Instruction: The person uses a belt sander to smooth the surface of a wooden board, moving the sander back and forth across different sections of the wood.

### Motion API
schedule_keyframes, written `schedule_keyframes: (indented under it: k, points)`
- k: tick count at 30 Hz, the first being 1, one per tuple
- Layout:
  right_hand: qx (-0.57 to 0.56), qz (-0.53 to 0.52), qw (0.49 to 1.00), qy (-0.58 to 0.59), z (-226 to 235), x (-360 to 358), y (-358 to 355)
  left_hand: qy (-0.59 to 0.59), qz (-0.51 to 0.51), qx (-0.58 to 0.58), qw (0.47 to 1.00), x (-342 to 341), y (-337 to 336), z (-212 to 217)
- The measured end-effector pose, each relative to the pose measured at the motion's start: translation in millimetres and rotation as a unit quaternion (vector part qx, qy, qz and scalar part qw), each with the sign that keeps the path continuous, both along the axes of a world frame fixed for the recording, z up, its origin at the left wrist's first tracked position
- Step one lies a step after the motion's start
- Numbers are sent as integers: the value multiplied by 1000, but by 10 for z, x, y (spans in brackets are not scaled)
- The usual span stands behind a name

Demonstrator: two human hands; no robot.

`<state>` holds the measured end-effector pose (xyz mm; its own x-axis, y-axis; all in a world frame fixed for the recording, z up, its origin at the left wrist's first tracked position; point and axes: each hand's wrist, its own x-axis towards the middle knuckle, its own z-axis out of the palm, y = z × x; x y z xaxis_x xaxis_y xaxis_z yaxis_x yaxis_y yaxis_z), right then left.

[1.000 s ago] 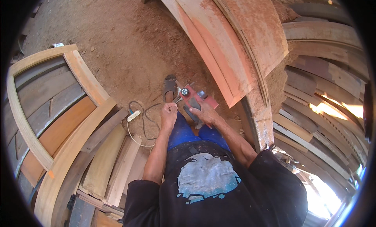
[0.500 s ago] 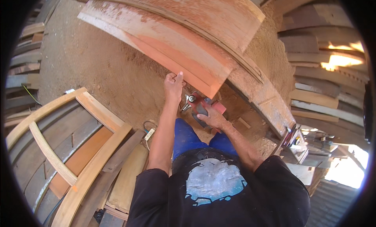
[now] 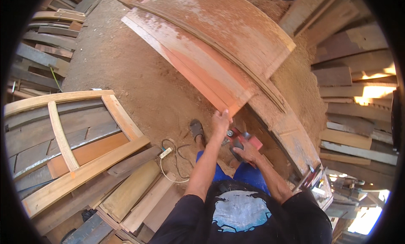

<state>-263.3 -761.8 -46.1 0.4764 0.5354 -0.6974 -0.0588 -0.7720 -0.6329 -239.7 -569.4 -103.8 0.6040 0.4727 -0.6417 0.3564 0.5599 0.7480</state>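
Observation:
A long reddish-brown wooden board (image 3: 202,71) lies slanting on the workbench, its near end jutting toward me. My left hand (image 3: 220,122) is closed on that near corner, a fingertip on top and the other fingers curled by the edge. Beside it and lower, my right hand (image 3: 247,150) grips a red and black power planer (image 3: 255,142), with a silver-ringed knob at its front. The planer is held just off the board's near end, in front of my knees. My palm and fingers partly hide its body and handle.
A dusty bench plank (image 3: 291,130) runs to the right, with a wide panel (image 3: 236,25) beyond the board. On the left lean a pale wooden frame (image 3: 122,117) and stacked planks (image 3: 130,193). A white power strip (image 3: 166,152) and its cord lie by my left foot.
My left hand has slid along the board's edge to its near corner. The planer stays in my right hand. The whole view has shifted, bringing my left foot into sight.

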Motion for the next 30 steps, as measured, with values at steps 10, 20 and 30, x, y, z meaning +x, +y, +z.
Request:
schedule_keyframes:
  k: [10,20,30]
  points:
    - [-88,-35,992,86,-83,51,417,75,-240,210,945,-169,283,14]
    - [-22,24,996,-81,-1642,40,155,35,-282,254,924,-164,327,50]
    - [-92,7,991,-96,-3254,323,-126,40,-224,89,970,-341,198,-117]
